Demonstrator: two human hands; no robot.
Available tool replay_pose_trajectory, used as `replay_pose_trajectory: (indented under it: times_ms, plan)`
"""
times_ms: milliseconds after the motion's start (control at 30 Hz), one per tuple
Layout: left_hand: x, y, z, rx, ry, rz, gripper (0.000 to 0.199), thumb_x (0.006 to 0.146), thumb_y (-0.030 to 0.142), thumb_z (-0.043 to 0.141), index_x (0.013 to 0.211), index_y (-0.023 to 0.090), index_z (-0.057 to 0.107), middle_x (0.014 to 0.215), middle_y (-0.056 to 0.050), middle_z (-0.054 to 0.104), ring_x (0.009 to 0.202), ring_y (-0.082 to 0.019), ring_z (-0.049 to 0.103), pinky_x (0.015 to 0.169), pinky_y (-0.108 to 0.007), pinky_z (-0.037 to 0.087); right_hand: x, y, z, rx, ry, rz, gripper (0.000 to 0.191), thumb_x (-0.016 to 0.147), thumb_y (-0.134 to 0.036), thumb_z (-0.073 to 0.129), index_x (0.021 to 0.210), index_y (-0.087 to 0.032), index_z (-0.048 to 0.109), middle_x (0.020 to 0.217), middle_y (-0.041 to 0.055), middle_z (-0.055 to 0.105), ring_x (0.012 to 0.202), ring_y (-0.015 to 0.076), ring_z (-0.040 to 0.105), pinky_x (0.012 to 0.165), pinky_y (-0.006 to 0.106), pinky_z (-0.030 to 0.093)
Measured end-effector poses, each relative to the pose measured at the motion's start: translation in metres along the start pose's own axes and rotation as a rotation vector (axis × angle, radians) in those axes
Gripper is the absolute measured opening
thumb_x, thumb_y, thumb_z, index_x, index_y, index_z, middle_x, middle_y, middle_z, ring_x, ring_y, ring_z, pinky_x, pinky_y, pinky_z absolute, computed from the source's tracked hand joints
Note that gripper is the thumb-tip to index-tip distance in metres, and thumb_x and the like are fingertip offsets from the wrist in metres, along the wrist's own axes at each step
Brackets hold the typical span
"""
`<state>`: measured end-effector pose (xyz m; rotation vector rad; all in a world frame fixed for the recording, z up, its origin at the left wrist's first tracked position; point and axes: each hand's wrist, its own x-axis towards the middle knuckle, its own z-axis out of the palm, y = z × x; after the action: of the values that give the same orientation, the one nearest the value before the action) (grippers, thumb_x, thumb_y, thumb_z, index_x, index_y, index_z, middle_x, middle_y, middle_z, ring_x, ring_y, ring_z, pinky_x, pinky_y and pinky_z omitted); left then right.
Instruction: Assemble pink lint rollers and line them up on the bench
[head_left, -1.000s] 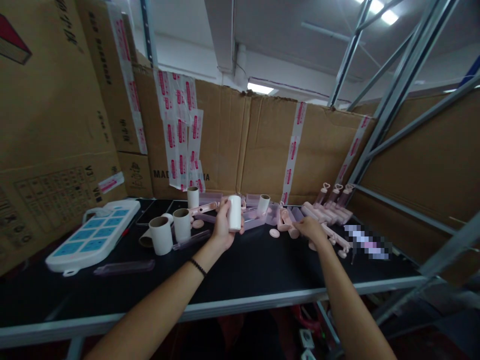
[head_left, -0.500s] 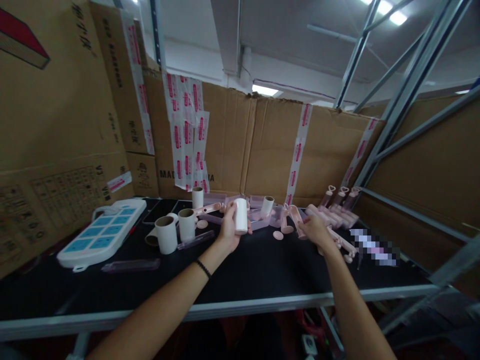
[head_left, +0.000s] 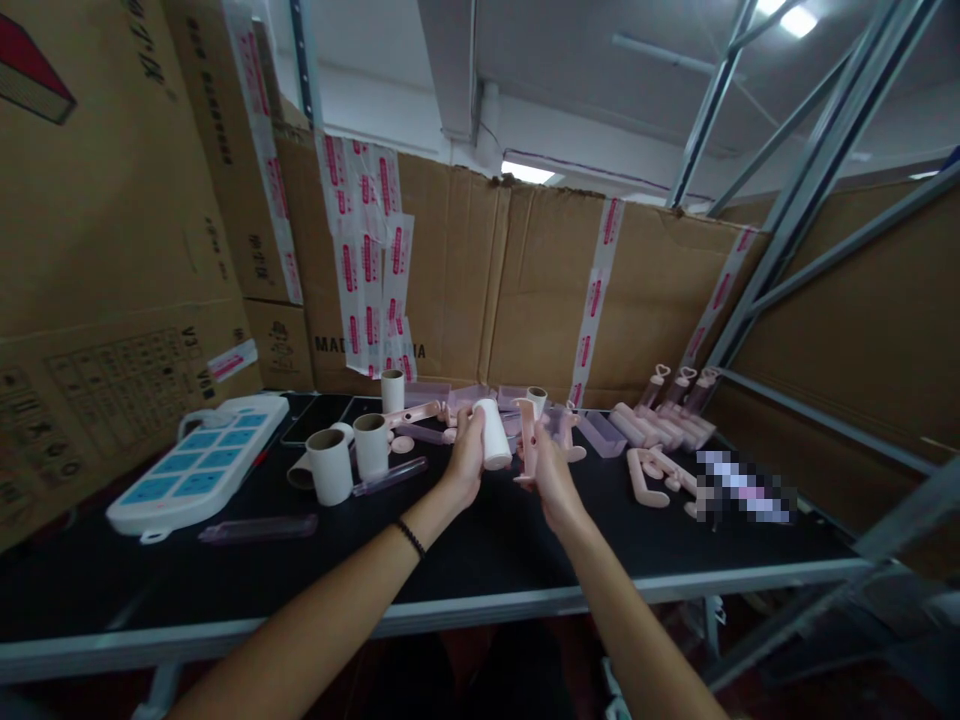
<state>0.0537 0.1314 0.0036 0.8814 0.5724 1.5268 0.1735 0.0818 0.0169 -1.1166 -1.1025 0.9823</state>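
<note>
My left hand [head_left: 466, 462] is closed round a white roll [head_left: 493, 434], which tilts a little above the black table. In my right hand [head_left: 553, 478] is a pink plastic bracket [head_left: 528, 440] with bent ends, held upright just right of the roll. A narrow gap separates bracket and roll. Behind my hands lie clear pinkish plastic pieces [head_left: 472, 396] and another white tube [head_left: 536, 398], partly hidden. A small pink disc [head_left: 576, 454] rests beside my right hand.
On the left stand several white tubes [head_left: 330, 468] next to a white power strip [head_left: 199, 465]. Clear plastic strips [head_left: 259, 529] lie near them. At right are pink brackets [head_left: 646, 478] and several pink pieces with heart-shaped handles [head_left: 660, 372]. A cardboard wall [head_left: 450, 270] closes the back.
My right hand has moved left from the right-hand pile, bringing a pink bracket up to the roll. The roll in my left hand has tilted and shifted slightly right.
</note>
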Motion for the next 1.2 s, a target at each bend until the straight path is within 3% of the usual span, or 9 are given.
replay_pose_trajectory:
  times_ms: [100, 167, 433, 733, 900, 1200]
  plan:
    - [0.0, -0.005, 0.0, 0.118, 0.052, 0.118, 0.031, 0.087, 0.047, 0.066, 0.104, 0.023, 0.055, 0.086, 0.001, 0.06, 0.071, -0.013, 0.061, 0.059, -0.021, 0.052, 0.005, 0.017, 0.011, -0.108, 0.053, -0.163, 0.063, 0.094, -0.071, 0.034, 0.102, -0.019, 0.068, 0.081, 0.0066, 0.072, 0.07, 0.0216, 0.067, 0.057, 0.031, 0.054]
    - [-0.001, -0.005, 0.001, 0.142, 0.043, 0.123, 0.032, 0.087, 0.049, 0.066, 0.104, 0.023, 0.056, 0.087, 0.0, 0.061, 0.071, -0.014, 0.061, 0.06, -0.022, 0.052, 0.008, 0.022, 0.015, -0.132, 0.074, -0.206, 0.062, 0.095, -0.068, 0.033, 0.108, -0.018, 0.068, 0.085, 0.0066, 0.073, 0.076, 0.0226, 0.069, 0.064, 0.032, 0.056]
    - [-0.005, -0.002, 0.005, 0.209, 0.034, 0.101, 0.038, 0.09, 0.053, 0.061, 0.113, 0.025, 0.05, 0.086, 0.001, 0.061, 0.067, -0.014, 0.061, 0.058, -0.023, 0.051, 0.007, 0.023, 0.023, -0.16, 0.182, -0.134, 0.051, 0.097, -0.063, 0.036, 0.105, -0.021, 0.064, 0.09, 0.0067, 0.074, 0.082, 0.0252, 0.069, 0.071, 0.034, 0.054]
    - [-0.013, 0.003, 0.01, 0.323, 0.022, 0.151, 0.031, 0.093, 0.049, 0.055, 0.115, 0.027, 0.049, 0.098, 0.0, 0.061, 0.078, -0.015, 0.06, 0.067, -0.023, 0.05, 0.003, 0.008, 0.023, -0.254, 0.216, -0.121, 0.05, 0.096, -0.064, 0.037, 0.096, -0.021, 0.061, 0.099, 0.0131, 0.074, 0.094, 0.0308, 0.068, 0.08, 0.038, 0.049]
    - [-0.016, 0.004, 0.012, 0.371, -0.002, 0.158, 0.027, 0.094, 0.047, 0.05, 0.112, 0.027, 0.047, 0.093, 0.001, 0.058, 0.078, -0.015, 0.058, 0.065, -0.023, 0.048, 0.001, 0.006, 0.024, -0.292, 0.21, -0.125, 0.05, 0.096, -0.064, 0.034, 0.096, -0.021, 0.059, 0.101, 0.0152, 0.073, 0.095, 0.0306, 0.068, 0.081, 0.038, 0.048]
    - [-0.023, 0.008, 0.016, 0.394, -0.155, 0.181, 0.028, 0.096, 0.044, 0.048, 0.116, 0.025, 0.047, 0.112, -0.003, 0.061, 0.104, -0.019, 0.06, 0.094, -0.031, 0.047, 0.008, -0.011, 0.014, -0.228, 0.127, -0.201, 0.039, 0.093, -0.061, 0.047, 0.096, -0.023, 0.055, 0.097, 0.0095, 0.07, 0.091, 0.0268, 0.067, 0.078, 0.036, 0.048]
